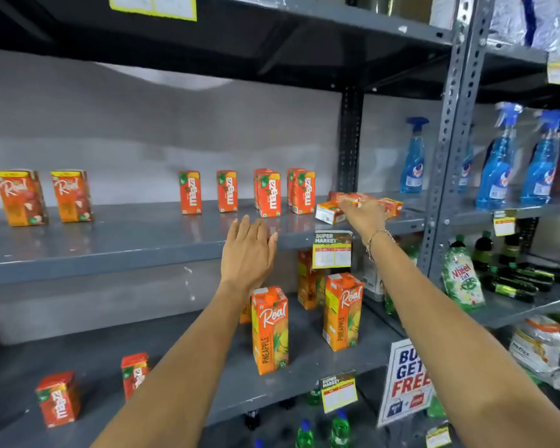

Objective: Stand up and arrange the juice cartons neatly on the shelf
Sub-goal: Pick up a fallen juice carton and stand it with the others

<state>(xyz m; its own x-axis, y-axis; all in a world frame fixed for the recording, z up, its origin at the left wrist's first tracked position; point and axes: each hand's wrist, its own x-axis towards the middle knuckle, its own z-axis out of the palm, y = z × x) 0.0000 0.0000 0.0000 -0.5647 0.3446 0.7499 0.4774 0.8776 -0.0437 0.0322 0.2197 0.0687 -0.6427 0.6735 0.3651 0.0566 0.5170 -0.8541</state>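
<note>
On the grey middle shelf (pixel 110 250) several small orange Maaza cartons (pixel 269 194) stand upright in a row. At the shelf's right end a few cartons lie on their sides (pixel 328 211). My right hand (pixel 364 215) reaches over them and grips one fallen carton (pixel 356 198). My left hand (pixel 248 250) hovers flat at the shelf's front edge, fingers apart, holding nothing. Two Real cartons (pixel 21 197) stand at the far left.
On the lower shelf stand tall Real pineapple cartons (pixel 270 329) and small Maaza cartons (pixel 59 399). A grey upright post (pixel 450 156) borders the right. Blue spray bottles (pixel 413 156) stand beyond it. Price tags (pixel 332 250) hang from the shelf edge.
</note>
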